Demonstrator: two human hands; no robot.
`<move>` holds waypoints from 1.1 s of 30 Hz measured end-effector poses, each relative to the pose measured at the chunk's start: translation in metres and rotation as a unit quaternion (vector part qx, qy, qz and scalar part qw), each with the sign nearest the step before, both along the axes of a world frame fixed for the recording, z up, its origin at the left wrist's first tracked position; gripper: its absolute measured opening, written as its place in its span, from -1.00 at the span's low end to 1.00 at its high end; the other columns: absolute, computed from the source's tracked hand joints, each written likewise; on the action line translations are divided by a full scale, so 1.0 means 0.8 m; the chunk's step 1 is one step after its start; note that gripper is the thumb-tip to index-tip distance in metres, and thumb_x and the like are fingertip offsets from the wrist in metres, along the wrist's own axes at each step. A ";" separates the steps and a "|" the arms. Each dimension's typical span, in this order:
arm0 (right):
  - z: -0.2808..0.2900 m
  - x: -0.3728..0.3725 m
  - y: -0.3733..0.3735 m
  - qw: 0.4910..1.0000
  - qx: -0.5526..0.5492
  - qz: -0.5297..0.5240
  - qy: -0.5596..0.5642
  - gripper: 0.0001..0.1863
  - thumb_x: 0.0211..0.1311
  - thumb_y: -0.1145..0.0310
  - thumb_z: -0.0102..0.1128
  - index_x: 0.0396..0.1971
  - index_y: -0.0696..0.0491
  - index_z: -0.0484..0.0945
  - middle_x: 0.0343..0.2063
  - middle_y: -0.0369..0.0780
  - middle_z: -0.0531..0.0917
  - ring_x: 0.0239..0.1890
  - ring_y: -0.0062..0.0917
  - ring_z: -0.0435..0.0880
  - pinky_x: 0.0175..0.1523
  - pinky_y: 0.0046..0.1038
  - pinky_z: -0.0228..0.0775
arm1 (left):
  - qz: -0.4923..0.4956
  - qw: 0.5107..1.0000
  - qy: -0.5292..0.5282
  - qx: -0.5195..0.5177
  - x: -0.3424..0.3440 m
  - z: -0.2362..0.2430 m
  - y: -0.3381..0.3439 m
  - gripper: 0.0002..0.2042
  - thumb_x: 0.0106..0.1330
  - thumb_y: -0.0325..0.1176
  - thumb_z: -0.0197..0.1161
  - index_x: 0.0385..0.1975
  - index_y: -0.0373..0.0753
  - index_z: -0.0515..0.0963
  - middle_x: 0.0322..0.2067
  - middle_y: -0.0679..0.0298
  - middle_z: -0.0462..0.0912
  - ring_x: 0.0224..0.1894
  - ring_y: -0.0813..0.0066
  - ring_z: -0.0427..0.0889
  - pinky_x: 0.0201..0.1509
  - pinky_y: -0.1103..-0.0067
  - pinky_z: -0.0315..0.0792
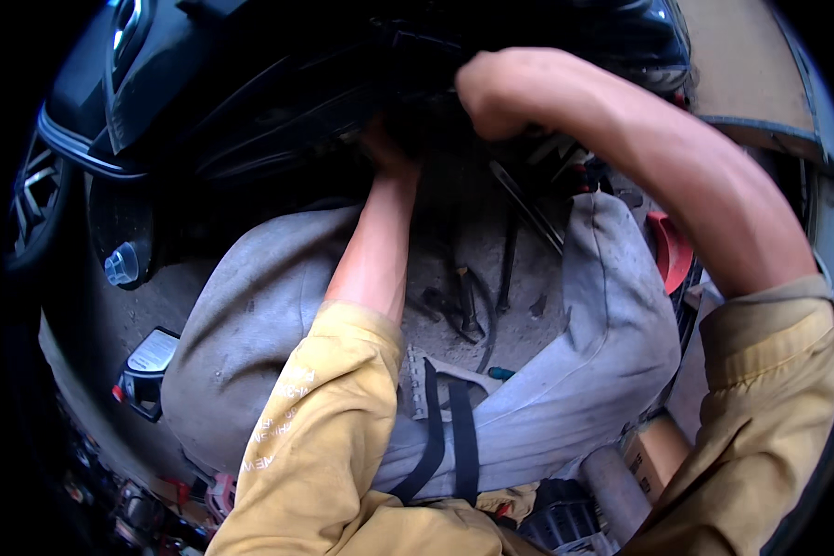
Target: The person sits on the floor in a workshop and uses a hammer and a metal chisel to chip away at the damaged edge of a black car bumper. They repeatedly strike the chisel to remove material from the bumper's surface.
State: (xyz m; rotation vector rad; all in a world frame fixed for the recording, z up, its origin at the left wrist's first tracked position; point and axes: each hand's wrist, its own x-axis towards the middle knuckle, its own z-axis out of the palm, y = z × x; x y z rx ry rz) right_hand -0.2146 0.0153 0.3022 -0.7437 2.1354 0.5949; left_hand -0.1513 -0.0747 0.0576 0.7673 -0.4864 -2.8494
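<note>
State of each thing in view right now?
Left bare hand: shadowed at dark glossy car bodywork; grip unclear
Right bare hand: bent downward; grip hidden
Dark bottle, white label: red cap seemingly on
Clear plastic cup: upright or tipped, unclear
Black fabric straps: draped over grey trousers
Yellow fabric sleeves: pushed up

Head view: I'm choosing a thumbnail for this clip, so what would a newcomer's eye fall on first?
Probably the bare forearms in yellow sleeves, leading to the right hand at upper centre and the left hand, dim in shadow by the dark vehicle bodywork. Next, the grey-trousered legs, spread around dark tool-like items on the floor. Then a red object at the right, beside the knee.
</note>
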 end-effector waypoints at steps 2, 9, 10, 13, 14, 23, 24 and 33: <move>-0.004 0.001 -0.004 0.996 0.052 -0.075 -0.008 -0.85 -0.04 0.47 0.17 -0.48 0.21 0.65 -0.47 0.03 0.66 -0.37 -0.18 0.68 -0.27 -0.32 0.57 | 0.007 1.000 -0.002 0.013 -0.001 0.002 0.002 -0.83 0.12 -0.21 0.16 -0.42 -0.16 0.52 -0.37 0.22 0.54 -0.21 0.19 0.54 0.03 0.30 0.39; -0.072 0.085 0.091 0.938 -0.273 -0.125 0.171 -0.77 -0.13 0.54 0.13 -0.37 0.26 0.47 -0.51 0.04 0.63 -0.41 -0.16 0.68 -0.30 -0.24 0.55 | 0.009 0.999 -0.047 -0.016 -0.001 -0.001 -0.009 -0.83 0.08 -0.21 0.22 -0.42 -0.13 0.52 -0.35 0.23 0.56 -0.16 0.20 0.54 0.12 0.17 0.35; -0.088 0.095 0.095 0.938 -0.271 -0.123 0.179 -0.72 -0.10 0.55 0.09 -0.31 0.26 0.38 -0.53 0.06 0.61 -0.47 -0.15 0.67 -0.36 -0.24 0.54 | 0.006 0.996 -0.089 -0.018 0.000 -0.003 -0.012 -0.83 0.07 -0.21 0.23 -0.42 -0.14 0.52 -0.35 0.22 0.56 -0.15 0.20 0.54 0.14 0.16 0.35; -0.132 0.109 0.107 0.913 -0.308 -0.118 0.239 -0.67 -0.03 0.49 0.10 -0.21 0.23 0.36 -0.52 0.01 0.60 -0.51 -0.18 0.66 -0.44 -0.26 0.53 | 0.011 0.999 0.022 0.026 0.004 -0.009 -0.009 -0.83 0.05 -0.23 0.24 -0.41 -0.14 0.52 -0.35 0.23 0.55 -0.15 0.20 0.54 0.17 0.14 0.33; -0.147 0.110 0.112 0.906 -0.329 -0.113 0.242 -0.67 -0.02 0.47 0.10 -0.20 0.22 0.36 -0.52 0.00 0.60 -0.52 -0.18 0.66 -0.45 -0.26 0.52 | 0.023 0.999 0.033 0.032 0.003 -0.009 -0.007 -0.84 0.05 -0.24 0.24 -0.41 -0.14 0.52 -0.35 0.24 0.55 -0.15 0.20 0.54 0.18 0.14 0.33; -0.281 0.113 0.125 0.812 -0.464 -0.132 0.329 -0.59 0.04 0.35 0.13 -0.09 0.19 0.36 -0.49 -0.04 0.57 -0.57 -0.18 0.63 -0.53 -0.23 0.47 | -0.013 0.997 0.048 0.058 0.001 0.036 -0.005 -0.89 0.19 -0.24 0.12 -0.43 -0.10 0.47 -0.38 0.31 0.52 -0.21 0.35 0.53 -0.01 0.35 0.45; -0.280 0.112 0.123 0.811 -0.464 -0.132 0.332 -0.58 0.04 0.35 0.13 -0.09 0.19 0.36 -0.49 -0.04 0.57 -0.56 -0.18 0.63 -0.53 -0.23 0.47 | 0.009 0.999 -0.003 0.050 -0.002 0.041 0.000 -0.90 0.19 -0.25 0.11 -0.46 -0.11 0.46 -0.43 0.32 0.50 -0.28 0.37 0.53 -0.06 0.37 0.46; -0.106 0.091 0.108 0.939 -0.276 -0.161 0.129 -0.66 -0.05 0.53 0.10 -0.20 0.29 0.38 -0.40 0.10 0.63 -0.34 -0.10 0.66 -0.23 -0.21 0.54 | -0.003 0.999 0.019 0.048 0.000 -0.005 -0.004 -0.82 0.12 -0.20 0.17 -0.39 -0.14 0.51 -0.26 0.23 0.55 -0.08 0.20 0.50 0.09 0.27 0.37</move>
